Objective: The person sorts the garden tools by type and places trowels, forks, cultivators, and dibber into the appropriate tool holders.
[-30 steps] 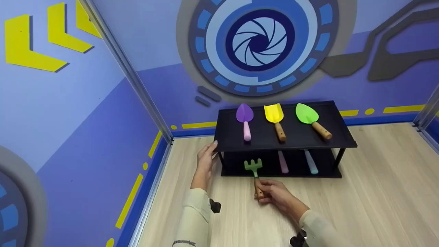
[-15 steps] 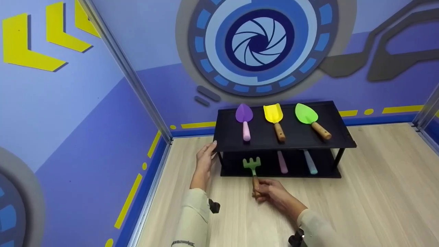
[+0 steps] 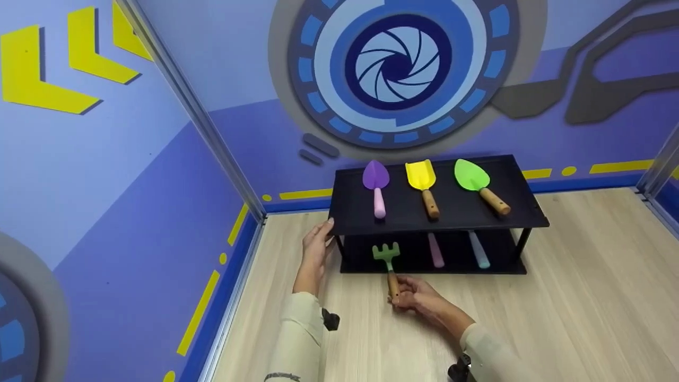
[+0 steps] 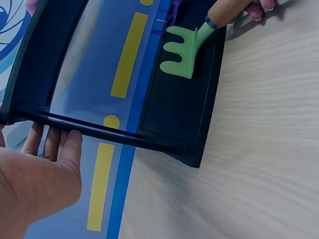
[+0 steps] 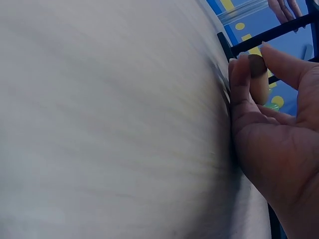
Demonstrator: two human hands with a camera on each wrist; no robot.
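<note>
My right hand (image 3: 420,297) holds a small garden hand fork by its wooden handle. The green fork head (image 3: 386,253) reaches over the front of the lower deck of a black two-tier rack (image 3: 353,204). In the left wrist view the green tines (image 4: 185,52) lie over that lower deck; whether they touch it I cannot tell. My left hand (image 3: 315,252) grips the rack's left end, thumb at the upper deck's edge. Its fingers (image 4: 70,149) lie against the side bar. In the right wrist view the handle's end (image 5: 257,67) shows between thumb and fingers.
Along the upper deck lie a purple trowel (image 3: 376,178), a yellow shovel (image 3: 421,175) and a green trowel (image 3: 472,176). A pink handle (image 3: 436,252) and a light blue handle (image 3: 479,251) stick out from the lower deck. Printed walls (image 3: 244,127) stand behind and at left.
The right hand has carried the fork slightly left and forward, farther over the lower deck. My left hand keeps its hold on the rack.
</note>
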